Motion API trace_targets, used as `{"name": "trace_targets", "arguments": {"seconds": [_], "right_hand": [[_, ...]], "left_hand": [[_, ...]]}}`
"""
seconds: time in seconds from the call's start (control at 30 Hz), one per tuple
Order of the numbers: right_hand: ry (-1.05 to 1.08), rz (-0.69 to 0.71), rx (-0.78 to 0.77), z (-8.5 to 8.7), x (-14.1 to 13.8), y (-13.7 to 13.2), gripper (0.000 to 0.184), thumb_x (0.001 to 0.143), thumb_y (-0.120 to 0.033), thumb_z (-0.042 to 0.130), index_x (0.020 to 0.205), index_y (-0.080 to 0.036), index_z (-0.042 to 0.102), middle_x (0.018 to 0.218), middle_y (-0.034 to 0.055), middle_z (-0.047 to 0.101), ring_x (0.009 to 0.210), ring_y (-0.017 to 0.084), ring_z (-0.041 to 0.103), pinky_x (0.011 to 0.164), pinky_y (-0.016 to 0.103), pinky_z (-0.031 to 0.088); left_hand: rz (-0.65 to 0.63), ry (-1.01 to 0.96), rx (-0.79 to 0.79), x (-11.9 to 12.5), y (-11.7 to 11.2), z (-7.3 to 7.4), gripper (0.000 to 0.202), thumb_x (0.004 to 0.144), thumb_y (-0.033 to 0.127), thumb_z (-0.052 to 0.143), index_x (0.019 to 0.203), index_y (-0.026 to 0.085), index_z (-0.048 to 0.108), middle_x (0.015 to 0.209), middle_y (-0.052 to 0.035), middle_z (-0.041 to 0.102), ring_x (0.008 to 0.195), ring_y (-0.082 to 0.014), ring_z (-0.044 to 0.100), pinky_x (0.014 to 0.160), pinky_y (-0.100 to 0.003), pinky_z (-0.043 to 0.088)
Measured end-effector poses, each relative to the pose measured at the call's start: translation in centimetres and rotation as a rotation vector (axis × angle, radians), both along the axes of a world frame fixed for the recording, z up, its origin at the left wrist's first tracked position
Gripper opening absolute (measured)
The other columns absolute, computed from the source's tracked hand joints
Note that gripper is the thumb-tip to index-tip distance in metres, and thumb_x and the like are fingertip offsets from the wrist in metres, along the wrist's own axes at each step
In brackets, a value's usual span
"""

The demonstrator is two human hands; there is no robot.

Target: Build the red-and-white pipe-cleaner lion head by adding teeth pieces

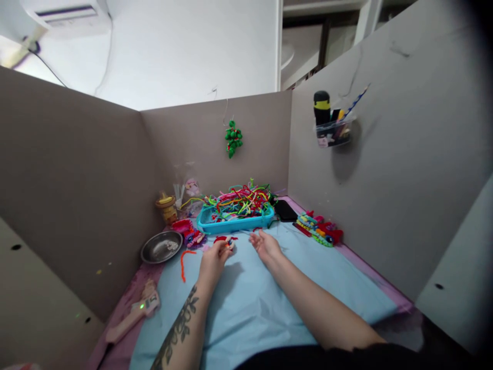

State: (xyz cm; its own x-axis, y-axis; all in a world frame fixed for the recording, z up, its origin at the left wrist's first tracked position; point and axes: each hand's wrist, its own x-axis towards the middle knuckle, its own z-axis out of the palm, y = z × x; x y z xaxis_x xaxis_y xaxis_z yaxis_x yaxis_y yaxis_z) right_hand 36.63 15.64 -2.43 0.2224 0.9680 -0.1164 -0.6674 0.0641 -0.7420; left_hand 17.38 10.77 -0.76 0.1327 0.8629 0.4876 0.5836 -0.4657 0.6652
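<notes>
My left hand (214, 259) rests on the light blue cloth (269, 303) with its fingers pinched on a small red pipe-cleaner piece (225, 240). My right hand (265, 245) lies beside it, palm turned up, fingers loosely curled and apart, holding nothing. A loose orange pipe cleaner (185, 262) lies left of my left hand. Just beyond both hands stands a turquoise tray (234, 224) heaped with pipe cleaners of many colours.
A metal bowl (160, 246) sits at the left, a pink glue gun (133, 313) nearer me. Finished colourful pieces (319, 229) and a black phone (285, 210) lie at the right. Grey cardboard walls enclose the desk; a green ornament (233, 139) and a marker holder (333, 128) hang on them.
</notes>
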Motion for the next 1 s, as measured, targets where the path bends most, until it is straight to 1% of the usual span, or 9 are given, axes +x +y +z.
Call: {"name": "trace_targets", "arguments": {"seconds": [0.13,0.23,0.3,0.4,0.5,0.67,0.8,0.9,1.0], "right_hand": [[-0.088,0.197,-0.037,0.8,-1.5,-1.9,0.018,0.073,-0.032,0.065,0.067,-0.017,0.058,0.064,0.0055,0.065,0.054,0.014,0.060,0.044,0.023,0.045],[-0.493,0.363,0.125,1.6,-1.9,-3.2,0.018,0.065,-0.028,0.070,0.079,-0.018,0.065,0.070,0.0016,0.066,0.054,0.012,0.056,0.043,0.021,0.039],[-0.761,0.385,0.289,1.8,-2.3,-3.8,0.015,0.064,-0.024,0.069,0.078,-0.018,0.068,0.073,0.0012,0.067,0.060,0.013,0.056,0.049,0.022,0.041],[-0.987,0.281,0.436,1.7,-2.9,-4.2,0.008,0.071,-0.021,0.061,0.073,-0.017,0.068,0.073,0.0022,0.067,0.068,0.014,0.057,0.062,0.025,0.043],[-1.128,0.176,0.480,1.6,-3.0,-4.2,0.011,0.071,-0.017,0.058,0.062,-0.017,0.064,0.065,0.0008,0.062,0.067,0.014,0.054,0.063,0.025,0.040],[-1.208,0.123,0.573,1.7,-2.8,-4.3,0.015,0.069,-0.010,0.052,0.059,-0.017,0.060,0.063,-0.0008,0.055,0.064,0.013,0.050,0.061,0.023,0.038],[-1.287,0.066,0.607,1.9,-2.6,-4.4,0.015,0.066,-0.008,0.049,0.055,-0.017,0.055,0.065,-0.0004,0.051,0.064,0.013,0.048,0.061,0.023,0.037],[-1.322,-0.044,0.562,1.7,-2.0,-4.0,0.014,0.069,-0.011,0.047,0.058,-0.018,0.054,0.067,-0.0002,0.051,0.064,0.012,0.048,0.062,0.023,0.037],[-1.394,-0.122,0.369,1.4,-1.1,-3.2,0.023,0.077,-0.020,0.046,0.055,-0.018,0.053,0.062,0.0006,0.050,0.063,0.014,0.048,0.061,0.024,0.036]], "left_hand": [[0.020,0.017,0.018,0.4,0.0,-0.2,0.015,0.072,0.027,0.061,0.084,0.019,0.059,0.075,-0.0031,0.067,0.069,-0.0166,0.064,0.064,-0.026,0.048],[0.032,0.045,0.020,0.5,-0.2,-0.2,0.014,0.072,0.028,0.061,0.082,0.019,0.057,0.073,-0.0022,0.065,0.070,-0.0165,0.063,0.064,-0.027,0.048],[0.024,0.062,0.006,0.5,-0.3,-0.2,0.016,0.073,0.028,0.061,0.084,0.019,0.057,0.074,-0.0022,0.065,0.069,-0.0167,0.063,0.064,-0.027,0.048],[-0.011,0.076,-0.002,0.5,-0.3,-0.2,0.018,0.074,0.028,0.060,0.090,0.018,0.058,0.078,-0.0041,0.066,0.070,-0.0167,0.062,0.066,-0.028,0.048],[-0.042,0.101,0.064,0.6,-0.3,-0.1,0.023,0.075,0.026,0.061,0.096,0.019,0.060,0.089,-0.0069,0.067,0.080,-0.0182,0.062,0.072,-0.029,0.048],[-0.136,0.208,0.111,0.7,-0.5,0.2,0.018,0.081,0.025,0.055,0.095,0.022,0.065,0.092,-0.0053,0.070,0.083,-0.0181,0.062,0.077,-0.029,0.046],[-0.135,0.240,0.139,0.7,-0.6,0.3,0.018,0.081,0.023,0.053,0.093,0.021,0.067,0.089,-0.0053,0.070,0.083,-0.0180,0.062,0.076,-0.028,0.046],[-0.109,0.210,0.135,0.7,-0.5,0.2,0.018,0.079,0.022,0.056,0.093,0.021,0.067,0.089,-0.0057,0.070,0.084,-0.0186,0.062,0.078,-0.029,0.046],[-0.081,0.173,0.109,0.6,-0.3,0.0,0.019,0.077,0.021,0.058,0.094,0.020,0.066,0.092,-0.0064,0.069,0.085,-0.0191,0.062,0.078,-0.030,0.046]]}}
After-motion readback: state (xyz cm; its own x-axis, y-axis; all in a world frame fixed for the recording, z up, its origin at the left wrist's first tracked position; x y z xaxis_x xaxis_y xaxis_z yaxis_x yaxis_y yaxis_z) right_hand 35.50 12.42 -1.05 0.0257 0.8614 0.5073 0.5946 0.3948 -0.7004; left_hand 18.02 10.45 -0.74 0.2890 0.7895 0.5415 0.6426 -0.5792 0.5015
